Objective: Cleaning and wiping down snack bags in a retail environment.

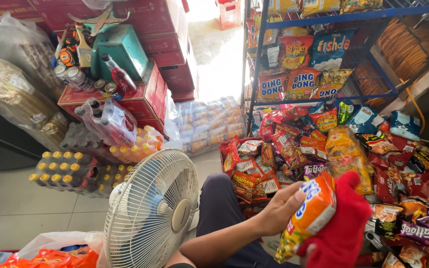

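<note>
Red cloth (341, 226) nearest, wrapping the right hand (323, 248) under an orange snack bag (310, 216). Left hand (279, 208) presses the bag's left side; both grips closed on it. Snack packets (373, 159) piled beyond.

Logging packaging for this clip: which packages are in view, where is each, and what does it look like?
Snack bag: orange and yellow pouch, held by the left hand, against a red cloth at the right hand.
Snack heap: red, orange, blue packets on the floor, right.
Shelf bags: orange, blue, on the blue rack.
Red cartons: stacked at left.
Bottle packs: yellow caps, shrink-wrapped.
</note>
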